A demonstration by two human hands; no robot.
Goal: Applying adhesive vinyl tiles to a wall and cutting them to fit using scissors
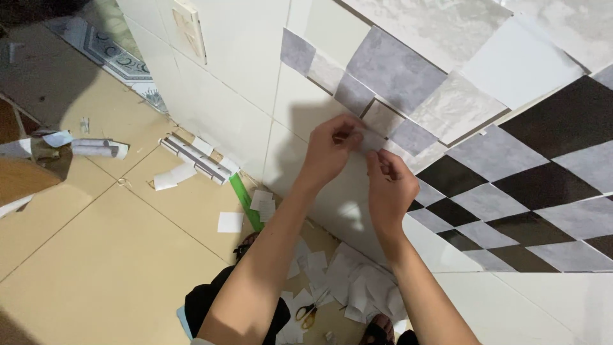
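Note:
My left hand and my right hand are raised against a white tiled wall. Both pinch the edges of a small grey square sticker piece, held at the lower edge of a diamond pattern of grey and marbled squares stuck on the wall. The left fingers grip its upper left corner, the right fingers its lower right side. To the right the pattern continues in black and grey diamonds.
Paper backing scraps and yellow-handled scissors lie on the beige floor tiles below. A green ruler leans at the wall's base. Rolled sheets and a long roll lie further left. A wall switch plate is upper left.

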